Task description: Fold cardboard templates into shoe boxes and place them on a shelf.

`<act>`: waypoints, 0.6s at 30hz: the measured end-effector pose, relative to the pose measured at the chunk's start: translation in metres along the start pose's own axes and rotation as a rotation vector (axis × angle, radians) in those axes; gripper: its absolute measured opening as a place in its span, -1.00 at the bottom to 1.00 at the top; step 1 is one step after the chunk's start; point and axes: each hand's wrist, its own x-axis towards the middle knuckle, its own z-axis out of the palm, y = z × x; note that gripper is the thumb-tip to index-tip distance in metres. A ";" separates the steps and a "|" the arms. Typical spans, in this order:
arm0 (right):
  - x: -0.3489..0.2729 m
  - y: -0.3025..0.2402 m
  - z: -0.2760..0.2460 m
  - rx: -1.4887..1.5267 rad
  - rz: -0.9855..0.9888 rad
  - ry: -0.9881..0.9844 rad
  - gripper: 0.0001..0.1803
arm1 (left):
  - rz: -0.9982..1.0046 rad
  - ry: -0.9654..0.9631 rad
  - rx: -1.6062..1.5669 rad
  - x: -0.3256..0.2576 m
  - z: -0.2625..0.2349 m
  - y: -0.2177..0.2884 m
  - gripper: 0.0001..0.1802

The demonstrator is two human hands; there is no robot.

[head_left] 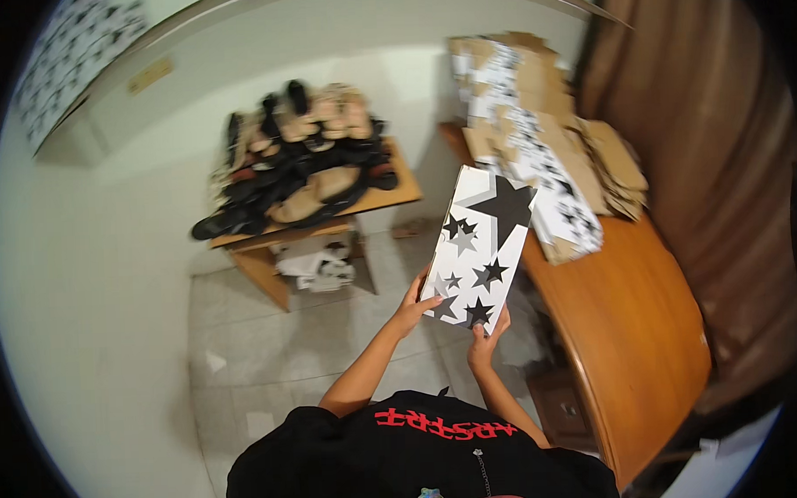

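The brown wooden counter [638, 328] on the right carries flattened cardboard [610, 154] heaped across its far end; star-printed white pieces [545, 178] lie toward its left edge, plain tan ones toward its right edge. A smaller wooden counter [402, 180] on the left bears a jumbled pile of black and beige shoes [313, 186], reaching from its left edge almost to its right edge and spilling close to the front. On the grey tiled floor [261, 342], near the wall, lies a small brownish item [409, 227], too blurred to name.
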 end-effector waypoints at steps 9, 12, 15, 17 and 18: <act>-0.029 -0.170 0.342 0.421 -0.203 -0.293 -0.03 | 0.536 0.402 0.374 -0.135 -0.243 0.258 -0.02; -0.021 -0.218 0.408 0.563 -0.288 -0.406 0.00 | 0.640 0.501 0.462 -0.160 -0.278 0.313 0.01; 0.004 -0.282 0.464 0.656 -0.453 -0.512 0.11 | 0.762 0.476 0.621 -0.179 -0.305 0.390 0.06; 0.020 -0.314 0.496 0.745 -0.504 -0.597 0.21 | 0.829 0.467 0.666 -0.184 -0.313 0.430 0.09; 0.037 -0.331 0.510 0.712 -0.635 -0.602 0.22 | 0.875 0.441 0.697 -0.184 -0.321 0.448 0.12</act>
